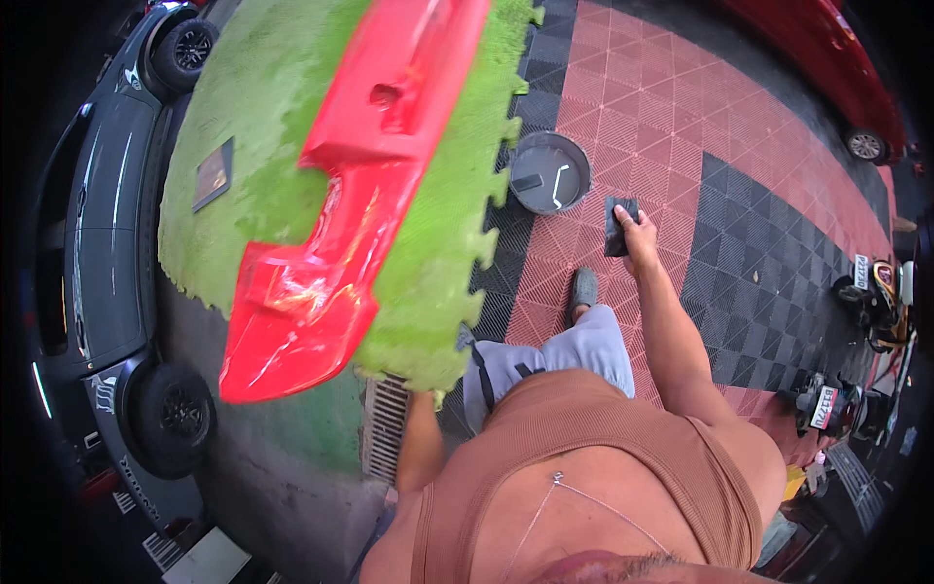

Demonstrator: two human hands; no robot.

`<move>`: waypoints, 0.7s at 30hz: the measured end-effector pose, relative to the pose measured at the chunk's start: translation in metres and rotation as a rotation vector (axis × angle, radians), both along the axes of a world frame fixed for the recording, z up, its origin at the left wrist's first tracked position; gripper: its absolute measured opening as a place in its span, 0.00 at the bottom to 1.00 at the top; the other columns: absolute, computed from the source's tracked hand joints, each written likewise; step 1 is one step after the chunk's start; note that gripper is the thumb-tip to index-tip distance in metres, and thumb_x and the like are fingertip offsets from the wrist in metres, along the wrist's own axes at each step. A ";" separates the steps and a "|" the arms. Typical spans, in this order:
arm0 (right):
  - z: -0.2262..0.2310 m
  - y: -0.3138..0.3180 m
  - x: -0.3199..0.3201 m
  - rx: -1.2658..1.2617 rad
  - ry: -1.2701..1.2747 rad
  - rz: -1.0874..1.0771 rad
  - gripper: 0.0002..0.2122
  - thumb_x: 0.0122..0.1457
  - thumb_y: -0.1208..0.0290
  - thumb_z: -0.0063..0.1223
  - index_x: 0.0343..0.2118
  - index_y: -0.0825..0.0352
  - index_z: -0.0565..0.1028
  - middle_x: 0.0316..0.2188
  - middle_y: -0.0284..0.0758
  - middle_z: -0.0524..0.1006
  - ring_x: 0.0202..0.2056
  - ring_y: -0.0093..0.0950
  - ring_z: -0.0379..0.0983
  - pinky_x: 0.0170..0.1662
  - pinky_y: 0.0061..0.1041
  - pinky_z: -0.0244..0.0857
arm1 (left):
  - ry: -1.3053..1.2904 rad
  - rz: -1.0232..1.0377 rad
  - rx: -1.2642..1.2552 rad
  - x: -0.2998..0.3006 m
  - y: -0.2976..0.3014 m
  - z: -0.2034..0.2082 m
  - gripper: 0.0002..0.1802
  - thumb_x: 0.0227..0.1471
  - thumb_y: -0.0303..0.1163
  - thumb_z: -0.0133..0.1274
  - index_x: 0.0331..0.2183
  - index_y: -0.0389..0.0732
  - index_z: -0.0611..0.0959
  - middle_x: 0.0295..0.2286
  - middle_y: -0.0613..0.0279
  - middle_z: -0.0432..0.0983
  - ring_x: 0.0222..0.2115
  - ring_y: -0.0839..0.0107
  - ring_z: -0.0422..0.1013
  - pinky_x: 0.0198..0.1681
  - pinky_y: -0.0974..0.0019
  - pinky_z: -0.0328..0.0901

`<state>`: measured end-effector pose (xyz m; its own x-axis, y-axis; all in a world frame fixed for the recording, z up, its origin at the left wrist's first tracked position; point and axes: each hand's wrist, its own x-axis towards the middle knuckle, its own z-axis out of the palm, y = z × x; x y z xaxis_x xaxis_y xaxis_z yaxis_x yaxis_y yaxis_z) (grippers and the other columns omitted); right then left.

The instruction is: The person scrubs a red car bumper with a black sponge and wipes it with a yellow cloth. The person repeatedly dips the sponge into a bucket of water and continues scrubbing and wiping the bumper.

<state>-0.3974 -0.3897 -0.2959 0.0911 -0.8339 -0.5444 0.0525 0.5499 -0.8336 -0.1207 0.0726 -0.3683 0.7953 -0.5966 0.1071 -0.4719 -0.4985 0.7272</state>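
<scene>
In my right hand (pixel 637 237) is a small black rectangular sheet (pixel 616 228) that looks like sandpaper. My thumb and fingers close on it, out to the right beside a dark round tub (pixel 552 172) that appears to hold liquid. Only my left forearm (pixel 420 443) shows; the hand is hidden at the near edge of the green foam mat (pixel 428 292). On that mat lies a long, glossy red moulded panel, like a car bumper (pixel 360 204). It stretches from the top of the view to the lower left and has a hole near its far part.
A flat grey-brown rectangular piece (pixel 213 175) lies on the mat's left. A dark vehicle (pixel 107 224) stands at the left, a red car (pixel 817 58) at the far right. Motorcycles (pixel 842 404) line the right. Red and black tiles (pixel 662 107) cover the floor beside a drain grate (pixel 385 428).
</scene>
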 end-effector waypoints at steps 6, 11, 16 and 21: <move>-0.129 0.011 -0.042 0.227 0.047 0.005 0.11 0.61 0.68 0.63 0.41 0.68 0.78 0.33 0.32 0.80 0.31 0.21 0.75 0.35 0.25 0.70 | 0.487 -0.106 0.334 -0.117 -0.223 0.029 0.13 0.59 0.37 0.59 0.36 0.35 0.81 0.22 0.59 0.79 0.22 0.70 0.74 0.29 0.63 0.68; -0.209 0.049 -0.047 0.390 0.036 -0.147 0.09 0.61 0.69 0.62 0.40 0.66 0.77 0.30 0.27 0.76 0.29 0.19 0.70 0.34 0.24 0.67 | 0.557 -0.144 0.550 -0.136 -0.343 -0.076 0.19 0.59 0.45 0.56 0.36 0.36 0.81 0.27 0.44 0.81 0.33 0.47 0.79 0.39 0.51 0.70; -0.261 0.093 -0.070 0.408 -0.016 -0.227 0.09 0.62 0.70 0.61 0.42 0.67 0.76 0.31 0.28 0.78 0.31 0.19 0.73 0.37 0.22 0.69 | 0.811 0.231 0.618 -0.096 -0.397 -0.256 0.39 0.54 0.51 0.60 0.55 0.27 0.74 0.49 0.33 0.76 0.55 0.46 0.71 0.59 0.53 0.63; -0.275 0.088 -0.113 0.423 -0.041 -0.339 0.11 0.63 0.72 0.60 0.46 0.67 0.74 0.36 0.32 0.80 0.34 0.22 0.77 0.39 0.23 0.72 | 1.245 0.533 0.441 -0.092 -0.471 -0.317 0.52 0.52 0.53 0.65 0.57 0.16 0.63 0.50 0.34 0.74 0.39 0.52 0.80 0.43 0.53 0.75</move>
<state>-0.5109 -0.3022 -0.5712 -0.1169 -0.5293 -0.8403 0.3133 0.7833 -0.5369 -0.2130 -0.3980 -0.6854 0.3674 -0.0007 -0.9301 0.6627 -0.7014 0.2623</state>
